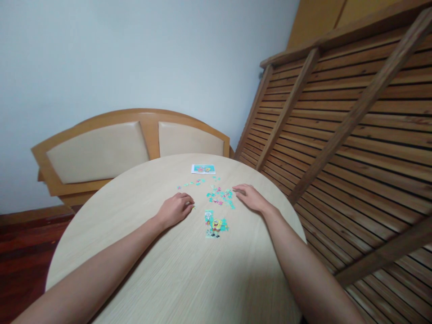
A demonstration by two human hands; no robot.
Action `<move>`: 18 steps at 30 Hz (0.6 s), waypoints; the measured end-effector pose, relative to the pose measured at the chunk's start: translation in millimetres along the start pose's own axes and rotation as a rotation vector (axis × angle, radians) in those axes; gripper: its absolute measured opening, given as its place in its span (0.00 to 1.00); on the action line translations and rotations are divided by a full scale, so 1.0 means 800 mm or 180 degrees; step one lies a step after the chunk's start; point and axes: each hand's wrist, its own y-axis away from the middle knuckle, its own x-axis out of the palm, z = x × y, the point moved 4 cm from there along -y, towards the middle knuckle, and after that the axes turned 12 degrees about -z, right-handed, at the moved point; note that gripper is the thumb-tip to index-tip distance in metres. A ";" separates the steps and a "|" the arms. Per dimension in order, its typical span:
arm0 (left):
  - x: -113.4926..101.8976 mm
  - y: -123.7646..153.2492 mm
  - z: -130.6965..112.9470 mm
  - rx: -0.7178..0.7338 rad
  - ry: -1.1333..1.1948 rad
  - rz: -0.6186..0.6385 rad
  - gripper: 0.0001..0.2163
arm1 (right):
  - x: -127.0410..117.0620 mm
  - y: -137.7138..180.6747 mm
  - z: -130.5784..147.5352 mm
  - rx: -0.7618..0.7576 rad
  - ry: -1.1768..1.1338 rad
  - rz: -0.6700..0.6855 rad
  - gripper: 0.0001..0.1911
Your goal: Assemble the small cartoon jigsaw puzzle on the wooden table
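Observation:
On the round table (141, 270), my left hand (176, 209) rests with curled fingers. At its thumb and fingertips shows a small yellowish puzzle piece (194, 207), mostly covered by the fingers. My right hand (250, 197) reaches in from the right, fingers stretched and a little apart, at the edge of a pile of loose turquoise and pink puzzle pieces (219, 195). Between the hands and closer to me lies a partly joined puzzle (216, 225) with a yellow square cartoon figure and a taller pale one beside it.
Beyond the pieces lies a picture sheet (203, 169) with cartoon figures. Several scattered pieces (191, 183) form a loose row left of the pile. A padded wooden bench back (148, 135) stands behind the table, and a slatted wooden panel (337, 117) leans along the right.

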 end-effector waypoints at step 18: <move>0.001 0.002 -0.012 0.0026 0.0013 0.0045 0.13 | 0.022 -0.002 0.014 0.0151 0.0647 0.0125 0.14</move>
